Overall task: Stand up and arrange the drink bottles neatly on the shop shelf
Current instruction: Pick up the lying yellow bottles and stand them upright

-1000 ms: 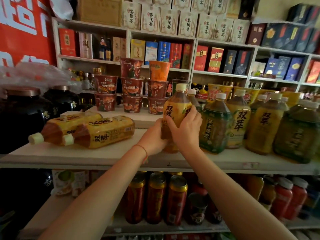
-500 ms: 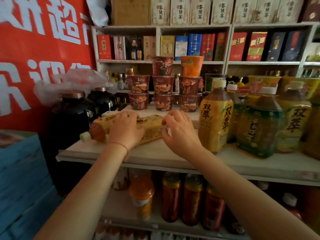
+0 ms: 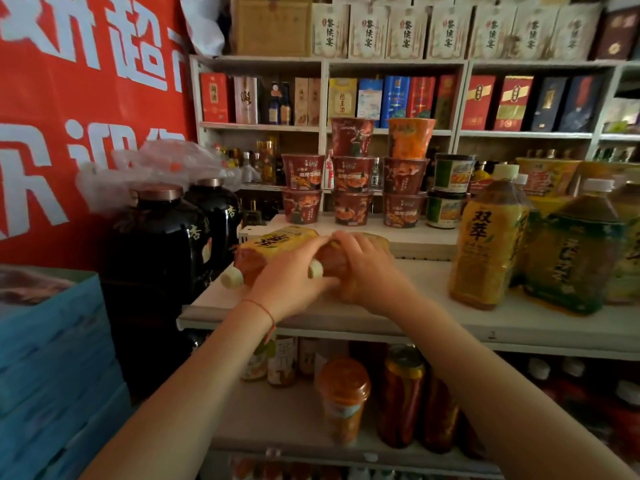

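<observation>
Two yellow-labelled tea bottles lie on their sides on the white shelf (image 3: 433, 320), white caps toward me. The left lying bottle (image 3: 273, 245) rests beside my hands. The nearer lying bottle (image 3: 317, 268) is mostly covered: my left hand (image 3: 291, 284) grips its neck around the cap, and my right hand (image 3: 367, 268) curls over its body. To the right stand an upright yellow bottle (image 3: 488, 244) and a green-labelled bottle (image 3: 575, 258), with more bottles behind them.
Stacked instant-noodle cups (image 3: 351, 188) fill a raised step behind the lying bottles. Two black jars (image 3: 162, 244) stand at the shelf's left end, blue cartons (image 3: 52, 358) below them. Cans and jars (image 3: 401, 396) line the lower shelf.
My hands let go of the yellow bottle, which now stands upright, and moved left to the lying bottles. They now grip the nearer lying one. The view has swung left.
</observation>
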`<state>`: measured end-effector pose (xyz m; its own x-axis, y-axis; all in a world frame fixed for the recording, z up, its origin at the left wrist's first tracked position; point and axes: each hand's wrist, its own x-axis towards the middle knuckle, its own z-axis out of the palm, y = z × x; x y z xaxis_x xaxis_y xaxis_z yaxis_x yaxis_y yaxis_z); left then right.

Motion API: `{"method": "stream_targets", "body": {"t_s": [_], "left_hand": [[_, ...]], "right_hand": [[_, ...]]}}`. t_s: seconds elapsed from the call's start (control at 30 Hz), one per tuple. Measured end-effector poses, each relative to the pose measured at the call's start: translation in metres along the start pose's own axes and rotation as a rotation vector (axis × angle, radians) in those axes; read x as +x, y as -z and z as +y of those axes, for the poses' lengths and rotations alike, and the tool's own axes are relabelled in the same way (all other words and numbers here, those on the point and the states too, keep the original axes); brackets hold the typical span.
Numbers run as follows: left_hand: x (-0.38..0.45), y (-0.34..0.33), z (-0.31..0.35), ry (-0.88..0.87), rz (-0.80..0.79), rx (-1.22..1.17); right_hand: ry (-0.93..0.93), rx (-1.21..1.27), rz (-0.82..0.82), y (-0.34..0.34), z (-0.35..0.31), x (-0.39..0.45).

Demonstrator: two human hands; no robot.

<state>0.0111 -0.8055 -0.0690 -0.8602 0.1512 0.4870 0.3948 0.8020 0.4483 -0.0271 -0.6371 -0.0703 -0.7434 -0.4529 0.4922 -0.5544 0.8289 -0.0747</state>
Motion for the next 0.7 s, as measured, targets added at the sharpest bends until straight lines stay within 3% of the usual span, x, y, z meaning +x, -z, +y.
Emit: {"method": "stream_targets", "body": {"t_s": [0.13, 0.27, 0.33, 0.47, 0.53, 0.6, 0.7], "left_hand": [[0.005, 0.005, 0.037, -0.189, 0.313, -0.038], [0.023, 0.004, 0.050, -0.206, 0.425, -0.331], [0.031, -0.001, 0.051, -0.133, 0.367, -0.293], [0.040, -0.022, 0.046, -0.056, 0.052, -0.411], [0.041, -0.031, 0.041, -0.034, -0.039, -0.345], [0.039, -0.031, 0.035, -0.042, -0.042, -0.240], [0.033, -0.016, 0.021, -0.077, 0.088, 0.065]], "right_hand": [[-0.062, 0.106, 0.323, 0.008, 0.009, -0.012], [-0.145, 0.230, 0.472, 0.023, 0.009, -0.014], [-0.224, 0.292, 0.533, 0.026, 0.012, -0.006], [-0.422, 0.303, 0.530, 0.027, 0.020, 0.011], [-0.469, 0.261, 0.514, 0.028, 0.023, 0.018], [-0.532, 0.232, 0.485, 0.029, 0.029, 0.022], [-0.629, 0.291, 0.490, 0.028, 0.039, 0.022]]}}
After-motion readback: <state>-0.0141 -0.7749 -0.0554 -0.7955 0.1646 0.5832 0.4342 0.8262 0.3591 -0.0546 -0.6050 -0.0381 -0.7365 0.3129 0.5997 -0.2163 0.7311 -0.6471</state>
